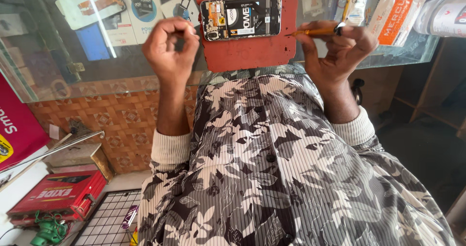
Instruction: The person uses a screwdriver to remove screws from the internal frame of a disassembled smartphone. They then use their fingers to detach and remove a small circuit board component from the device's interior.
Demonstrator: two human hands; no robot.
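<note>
mid-repair, between fastener steps by the look of it. opened phone [241,17] with back cover off, lying flat on red mat [252,51] at twelve o'clock. right hand [340,49] at two o'clock, fingers pinched around a thin orange screwdriver [313,32], tip aimed at nine o'clock toward the phone's right end. left hand [171,44] at ten o'clock, fingertips pressed together, contents impossible to tell. next likely calls for steady tip placement.

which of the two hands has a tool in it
The right hand: its fingers pinch a thin orange-handled tool, tip pointing toward the opened phone on the red mat. The left hand is curled, with no tool visible.
</note>
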